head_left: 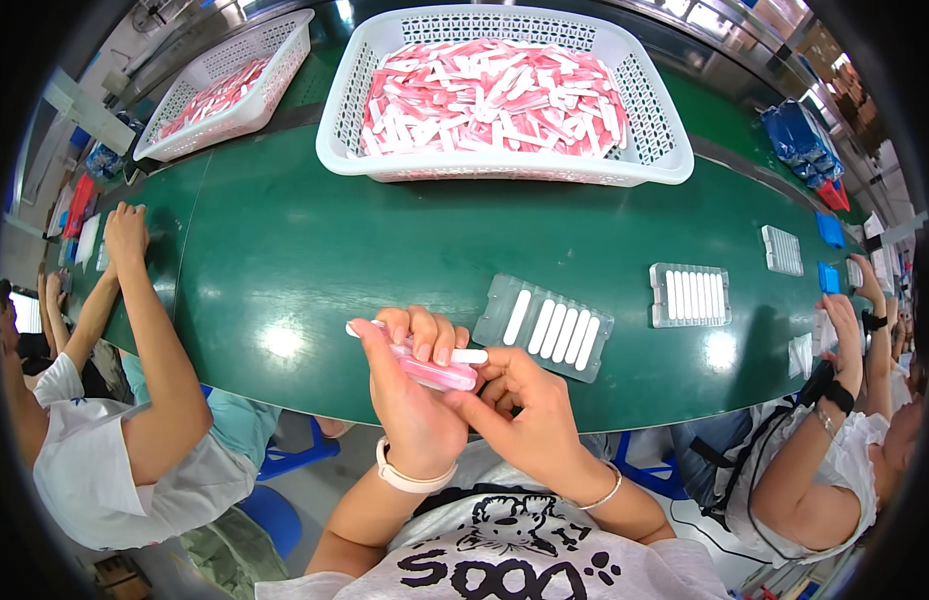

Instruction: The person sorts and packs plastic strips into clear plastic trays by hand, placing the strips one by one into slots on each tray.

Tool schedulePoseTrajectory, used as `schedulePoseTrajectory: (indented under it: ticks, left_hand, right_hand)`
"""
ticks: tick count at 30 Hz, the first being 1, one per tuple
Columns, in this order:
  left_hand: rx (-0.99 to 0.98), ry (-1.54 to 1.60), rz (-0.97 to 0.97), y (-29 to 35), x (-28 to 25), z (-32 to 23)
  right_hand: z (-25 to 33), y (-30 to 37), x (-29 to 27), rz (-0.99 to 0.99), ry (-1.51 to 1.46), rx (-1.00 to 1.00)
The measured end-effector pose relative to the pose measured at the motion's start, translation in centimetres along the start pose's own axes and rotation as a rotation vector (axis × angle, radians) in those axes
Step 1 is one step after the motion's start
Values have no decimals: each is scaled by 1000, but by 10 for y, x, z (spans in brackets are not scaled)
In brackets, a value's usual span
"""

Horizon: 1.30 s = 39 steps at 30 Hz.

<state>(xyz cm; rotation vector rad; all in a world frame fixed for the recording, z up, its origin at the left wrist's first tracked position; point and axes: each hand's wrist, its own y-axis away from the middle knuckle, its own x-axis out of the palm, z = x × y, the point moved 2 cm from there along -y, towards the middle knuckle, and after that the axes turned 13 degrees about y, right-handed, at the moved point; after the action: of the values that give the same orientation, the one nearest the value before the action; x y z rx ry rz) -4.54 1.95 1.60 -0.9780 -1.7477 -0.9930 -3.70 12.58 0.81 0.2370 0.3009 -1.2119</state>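
Note:
My left hand point(410, 405) is closed around a small bunch of slim pink-and-white plastic sticks point(440, 374), held above the table's front edge. My right hand point(530, 410) has its fingers curled at the right end of that bunch, with the index finger and thumb on a stick's end. Just beyond my right hand, a clear plastic tray point(499, 302) lies askew on the green table. Several white sticks rest in its slots, with a gap between the leftmost one and the others.
A second clear tray point(691, 268) of white sticks lies to the right, a third point(782, 250) farther on. At the back stands a white basket point(505, 170) heaped with pink-and-white sticks; another basket point(210, 125) is far left. Co-workers sit on both sides, one arm point(150, 300) on the left.

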Motion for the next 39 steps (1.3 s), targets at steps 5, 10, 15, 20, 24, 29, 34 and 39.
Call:
schedulePoseTrajectory:
  ticks: [5,10,15,20,24,29,34,39]
  left_hand:
    - [30,29,8,-2,-1,0]
    - [-64,111,-19,-6,-8,2]
    - [-109,110,-84,-8,-9,7]
    - [-213,213,-18,-10,-10,4]
    - [-261,239,-32,-14,-7,1]
    - [-290,286,-14,-15,-11,-3]
    - [-334,213,-41,-14,-14,-5]
    - [-396,199,-36,-11,-10,0]
  right_hand:
    - [-2,-4,3,-143,-6,-83]
    - [-1,-6,0,-329,292,-298]
    - [1,0,-3,-417,690,-685]
    - [2,1,-2,-485,591,-773]
    - [7,5,-10,-436,414,-737]
    - [6,-18,-55,-343,380,-330]
    - [7,-35,-90,-374,464,-478]
    - [1,-33,-80,-486,663,-785]
